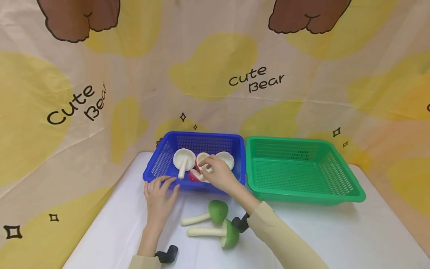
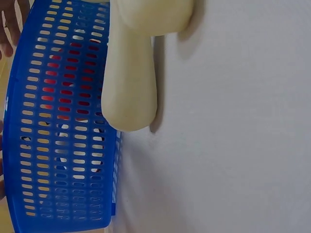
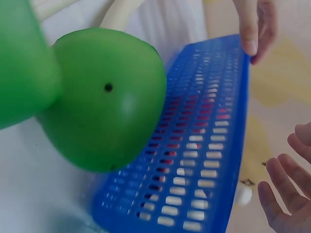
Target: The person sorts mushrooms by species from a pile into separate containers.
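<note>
A blue basket (image 1: 196, 135) holds several toy mushrooms, pale undersides up, including a white-stemmed mushroom (image 1: 184, 157) on the left and a red-edged one (image 1: 195, 177) at the front. My left hand (image 1: 160, 200) holds the basket's front-left rim, thumb outside and fingers over the edge. Inside the basket's right half, my right hand (image 1: 220, 173) reaches down among the red mushrooms, its fingers loosely bent. From the right wrist view, these fingers (image 3: 284, 182) are spread apart, with nothing visible between them.
Two green-capped mushrooms, an upper one (image 1: 218, 211) and a lower one (image 1: 231, 235), lie on the white tabletop (image 1: 111, 233) in front of the blue basket. A green basket (image 1: 285, 168) stands right beside it. A printed cloth (image 1: 215, 67) hangs behind.
</note>
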A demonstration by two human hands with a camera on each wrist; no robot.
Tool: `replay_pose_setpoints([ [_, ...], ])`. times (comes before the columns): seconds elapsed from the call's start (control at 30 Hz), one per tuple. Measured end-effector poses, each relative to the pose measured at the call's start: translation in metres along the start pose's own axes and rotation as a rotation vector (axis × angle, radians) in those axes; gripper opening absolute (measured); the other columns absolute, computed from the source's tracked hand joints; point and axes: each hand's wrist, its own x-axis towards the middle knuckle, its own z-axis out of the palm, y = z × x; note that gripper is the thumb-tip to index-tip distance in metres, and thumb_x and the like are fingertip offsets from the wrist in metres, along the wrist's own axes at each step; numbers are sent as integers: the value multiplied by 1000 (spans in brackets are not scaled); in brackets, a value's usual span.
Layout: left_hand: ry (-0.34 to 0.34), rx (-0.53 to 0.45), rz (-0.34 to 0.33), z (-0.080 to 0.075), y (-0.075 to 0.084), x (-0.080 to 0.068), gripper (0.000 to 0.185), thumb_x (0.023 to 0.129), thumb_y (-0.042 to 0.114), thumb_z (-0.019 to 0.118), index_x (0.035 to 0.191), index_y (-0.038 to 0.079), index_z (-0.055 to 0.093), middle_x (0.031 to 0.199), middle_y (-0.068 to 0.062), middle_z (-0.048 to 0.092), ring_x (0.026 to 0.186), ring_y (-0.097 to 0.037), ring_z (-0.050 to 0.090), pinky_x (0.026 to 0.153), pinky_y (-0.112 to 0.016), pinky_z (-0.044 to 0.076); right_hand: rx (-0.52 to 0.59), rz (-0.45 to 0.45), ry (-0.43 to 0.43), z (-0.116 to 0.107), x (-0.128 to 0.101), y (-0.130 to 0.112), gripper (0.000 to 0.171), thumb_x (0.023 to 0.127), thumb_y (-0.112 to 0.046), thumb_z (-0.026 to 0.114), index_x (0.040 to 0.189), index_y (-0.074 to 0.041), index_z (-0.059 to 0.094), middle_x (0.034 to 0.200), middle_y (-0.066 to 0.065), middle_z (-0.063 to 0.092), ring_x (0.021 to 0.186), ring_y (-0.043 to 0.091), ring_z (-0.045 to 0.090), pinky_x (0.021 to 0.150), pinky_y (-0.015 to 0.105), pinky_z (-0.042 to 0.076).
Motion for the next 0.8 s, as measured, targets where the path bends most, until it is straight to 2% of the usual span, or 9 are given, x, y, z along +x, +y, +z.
replay_pose_setpoints([
  [0.2, 16, -26, 21, -2, 3, 3, 21, 78, 12, 75, 98, 5, 71, 104, -14, 64, 104, -37, 54, 102, -67, 28, 47, 40, 81, -16, -19, 11, 20, 89, -15, 64, 109, -10, 69, 114, 4, 66, 104, 28, 65, 83, 42, 53],
  [0.43, 11, -47, 73, -4, 15, 6, 21, 79, 10, 74, 98, 5, 71, 101, -13, 64, 96, -33, 57, 86, -51, 40, 86, 33, 212, -34, -46, 31, 18, 86, -9, 67, 104, -8, 70, 106, 5, 66, 97, 27, 64, 87, 44, 52],
  [0.63, -36, -40, 114, -9, 32, 4, 24, 77, 9, 76, 101, 8, 71, 96, -12, 66, 88, -32, 60, 77, -45, 45, 43, 95, 244, -53, -72, 41, 21, 87, -11, 67, 107, -12, 70, 108, 2, 65, 97, 23, 61, 84, 40, 49],
  [0.8, -118, -36, 181, -11, 47, -3, 25, 77, 12, 77, 101, 9, 71, 93, -9, 66, 85, -28, 62, 76, -44, 49, -30, 81, 284, -68, -93, 51, 22, 87, -12, 68, 109, -11, 69, 112, 2, 65, 101, 21, 61, 85, 42, 49],
])
